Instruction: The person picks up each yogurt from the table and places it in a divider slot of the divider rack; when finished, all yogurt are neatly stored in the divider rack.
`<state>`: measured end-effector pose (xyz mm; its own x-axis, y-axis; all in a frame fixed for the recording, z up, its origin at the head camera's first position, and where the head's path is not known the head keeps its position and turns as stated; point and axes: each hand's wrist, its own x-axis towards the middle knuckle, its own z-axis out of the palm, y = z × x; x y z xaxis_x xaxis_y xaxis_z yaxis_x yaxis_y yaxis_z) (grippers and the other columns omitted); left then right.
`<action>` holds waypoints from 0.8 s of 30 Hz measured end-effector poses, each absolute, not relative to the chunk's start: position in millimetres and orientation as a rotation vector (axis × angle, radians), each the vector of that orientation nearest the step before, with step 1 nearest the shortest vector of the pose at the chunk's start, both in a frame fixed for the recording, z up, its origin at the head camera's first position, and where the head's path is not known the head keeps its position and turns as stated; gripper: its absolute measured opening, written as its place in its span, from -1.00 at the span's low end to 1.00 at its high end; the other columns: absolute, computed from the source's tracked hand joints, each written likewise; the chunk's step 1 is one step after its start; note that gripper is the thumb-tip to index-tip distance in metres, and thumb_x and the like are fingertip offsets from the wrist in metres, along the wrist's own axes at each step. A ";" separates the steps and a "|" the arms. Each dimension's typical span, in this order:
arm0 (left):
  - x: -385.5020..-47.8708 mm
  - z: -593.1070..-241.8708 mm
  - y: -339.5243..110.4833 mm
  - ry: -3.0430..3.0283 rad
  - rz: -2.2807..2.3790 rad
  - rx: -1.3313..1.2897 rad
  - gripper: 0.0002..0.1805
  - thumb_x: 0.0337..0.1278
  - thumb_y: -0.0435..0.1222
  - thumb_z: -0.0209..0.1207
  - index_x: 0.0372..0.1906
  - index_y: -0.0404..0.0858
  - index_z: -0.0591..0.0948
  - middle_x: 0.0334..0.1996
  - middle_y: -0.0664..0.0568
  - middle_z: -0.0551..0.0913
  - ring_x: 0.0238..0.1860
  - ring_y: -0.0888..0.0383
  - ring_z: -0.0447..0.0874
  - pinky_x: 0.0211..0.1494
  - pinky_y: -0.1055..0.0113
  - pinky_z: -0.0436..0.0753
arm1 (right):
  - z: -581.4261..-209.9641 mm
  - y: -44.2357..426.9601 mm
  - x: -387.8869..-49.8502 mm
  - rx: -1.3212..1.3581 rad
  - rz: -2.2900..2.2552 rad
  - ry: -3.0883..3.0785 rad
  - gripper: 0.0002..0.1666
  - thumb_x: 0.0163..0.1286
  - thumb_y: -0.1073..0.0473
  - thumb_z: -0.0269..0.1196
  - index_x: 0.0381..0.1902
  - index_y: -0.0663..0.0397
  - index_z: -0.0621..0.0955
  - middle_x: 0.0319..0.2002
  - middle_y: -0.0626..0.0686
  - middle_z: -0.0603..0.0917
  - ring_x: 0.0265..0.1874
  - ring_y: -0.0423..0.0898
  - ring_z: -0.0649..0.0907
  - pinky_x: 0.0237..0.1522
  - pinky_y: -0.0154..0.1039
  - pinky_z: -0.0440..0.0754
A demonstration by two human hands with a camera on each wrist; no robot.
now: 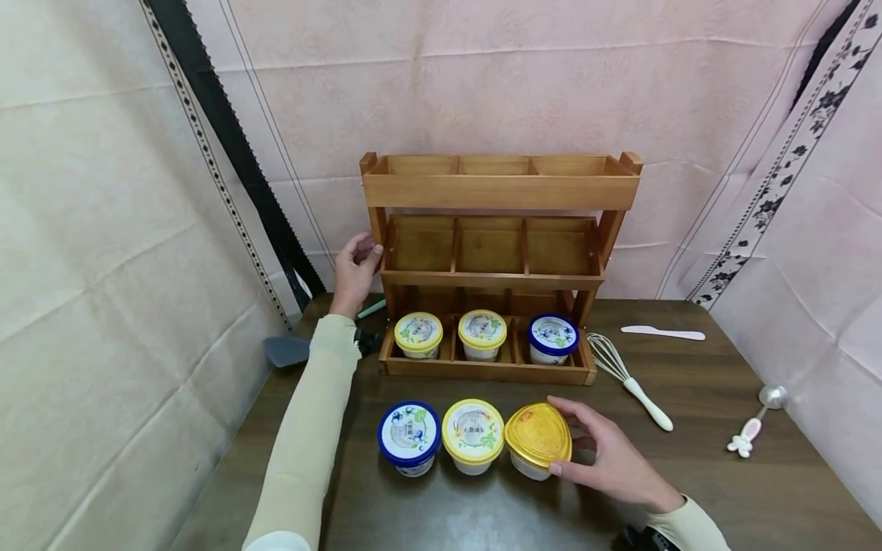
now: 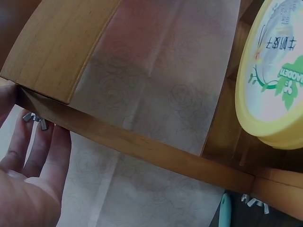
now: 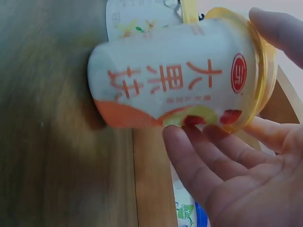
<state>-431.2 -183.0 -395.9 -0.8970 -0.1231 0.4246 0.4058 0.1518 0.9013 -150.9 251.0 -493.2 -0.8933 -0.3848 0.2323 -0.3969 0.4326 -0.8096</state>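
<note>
A three-tier wooden rack (image 1: pixel 501 193) stands at the back of the table. My left hand (image 1: pixel 356 269) grips its left side post; in the left wrist view the fingers (image 2: pixel 53 156) curl behind the post by a wing nut. In front, my right hand (image 1: pixel 609 455) holds a yogurt cup with a plain yellow lid (image 1: pixel 539 435), thumb and fingers on opposite sides. The right wrist view shows the cup's white side (image 3: pixel 165 78) with orange lettering. To its left stand a yellow-lidded cup (image 1: pixel 473 432) and a blue-lidded cup (image 1: pixel 409 434).
The rack's bottom tier holds two yellow-lidded cups (image 1: pixel 418 331) (image 1: pixel 482 330) and a blue-lidded cup (image 1: pixel 553 335). Right of it lie a whisk (image 1: pixel 630 383), a white knife (image 1: pixel 663 333) and a rabbit-handled scoop (image 1: pixel 756 425). A grey-blue spatula (image 1: pixel 286 350) lies at the left edge.
</note>
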 end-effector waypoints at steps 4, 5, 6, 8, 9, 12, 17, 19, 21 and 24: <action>-431.6 -396.1 -181.7 -2.031 -1.785 -0.268 -0.53 0.52 -0.10 0.25 0.41 -0.05 0.58 0.28 -0.09 0.62 0.28 0.04 0.58 0.31 0.21 0.65 | -490.6 250.9 -152.6 0.684 1.506 -2.640 -0.01 0.23 0.09 0.60 0.54 0.00 0.39 0.25 0.09 0.62 0.02 -0.17 0.73 -0.07 -0.22 0.81; -432.4 -396.6 -181.6 -2.025 -1.783 -0.271 -0.54 0.52 -0.10 0.26 0.41 -0.05 0.59 0.28 -0.10 0.63 0.28 0.03 0.58 0.32 0.21 0.65 | -489.8 250.6 -153.1 0.683 1.505 -2.634 -0.01 0.23 0.09 0.60 0.54 -0.03 0.39 0.24 0.08 0.62 0.02 -0.17 0.73 -0.07 -0.22 0.81; -432.8 -397.0 -181.6 -2.020 -1.781 -0.274 -0.54 0.52 -0.11 0.26 0.40 -0.06 0.59 0.27 -0.10 0.63 0.28 0.03 0.58 0.33 0.20 0.64 | -488.8 250.4 -153.6 0.689 1.501 -2.624 -0.01 0.23 0.10 0.60 0.54 -0.04 0.39 0.23 0.07 0.62 0.01 -0.18 0.73 -0.07 -0.21 0.81; -433.5 -397.6 -181.5 -2.009 -1.781 -0.281 -0.55 0.52 -0.11 0.26 0.40 -0.06 0.60 0.27 -0.10 0.63 0.28 0.02 0.58 0.34 0.18 0.64 | -487.0 250.0 -155.0 0.710 1.489 -2.601 -0.01 0.22 0.12 0.60 0.55 -0.05 0.39 0.22 0.07 0.63 0.00 -0.17 0.73 -0.07 -0.20 0.81; -433.4 -397.8 -181.4 -2.005 -1.782 -0.284 -0.55 0.52 -0.11 0.26 0.40 -0.06 0.60 0.27 -0.10 0.63 0.28 0.03 0.58 0.35 0.18 0.63 | -485.6 249.9 -155.5 0.712 1.483 -2.593 -0.01 0.22 0.13 0.60 0.55 -0.07 0.39 0.22 0.06 0.63 0.00 -0.17 0.73 -0.07 -0.20 0.81; -433.1 -398.4 -181.4 -2.002 -1.780 -0.288 -0.55 0.52 -0.11 0.26 0.39 -0.06 0.60 0.26 -0.10 0.63 0.27 0.03 0.58 0.36 0.17 0.63 | -480.0 250.1 -156.9 0.710 1.459 -2.573 0.00 0.21 0.13 0.61 0.54 -0.06 0.40 0.19 0.04 0.64 0.01 -0.17 0.73 -0.06 -0.22 0.81; -432.7 -398.7 -181.2 -1.987 -1.790 -0.292 -0.55 0.51 -0.13 0.27 0.38 -0.10 0.60 0.24 -0.11 0.64 0.24 0.05 0.58 0.32 0.21 0.62 | -467.8 252.5 -159.9 0.698 1.417 -2.547 0.00 0.21 0.15 0.61 0.55 -0.05 0.40 0.19 0.00 0.64 0.04 -0.20 0.71 0.03 -0.32 0.77; -433.2 -398.4 -181.1 -1.986 -1.798 -0.291 -0.54 0.51 -0.13 0.27 0.40 -0.11 0.59 0.25 -0.13 0.63 0.24 0.06 0.58 0.31 0.22 0.62 | -462.7 253.5 -161.9 0.709 1.403 -2.527 0.00 0.21 0.18 0.61 0.55 -0.01 0.40 0.22 -0.01 0.64 0.07 -0.21 0.70 0.06 -0.34 0.75; -433.5 -397.9 -181.2 -1.996 -1.802 -0.280 -0.53 0.52 -0.14 0.26 0.41 -0.12 0.58 0.27 -0.13 0.62 0.25 0.06 0.57 0.31 0.22 0.62 | -457.4 254.4 -163.8 0.707 1.404 -2.512 0.01 0.20 0.19 0.61 0.56 0.01 0.40 0.23 -0.04 0.64 0.09 -0.22 0.69 0.08 -0.37 0.73; -432.3 -396.4 -180.9 -2.018 -1.806 -0.255 -0.52 0.55 -0.17 0.23 0.45 -0.13 0.54 0.31 -0.14 0.60 0.28 0.04 0.55 0.34 0.18 0.63 | -449.7 255.6 -166.5 0.705 1.408 -2.499 0.02 0.19 0.21 0.61 0.56 0.00 0.39 0.22 -0.07 0.64 0.10 -0.22 0.69 0.09 -0.37 0.73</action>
<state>-432.3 -180.9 -396.4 -0.8957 -0.1387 0.4224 0.4044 0.1404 0.9037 -166.5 255.6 -449.7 -0.8695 -0.3111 0.3838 -0.4894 0.4367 -0.7548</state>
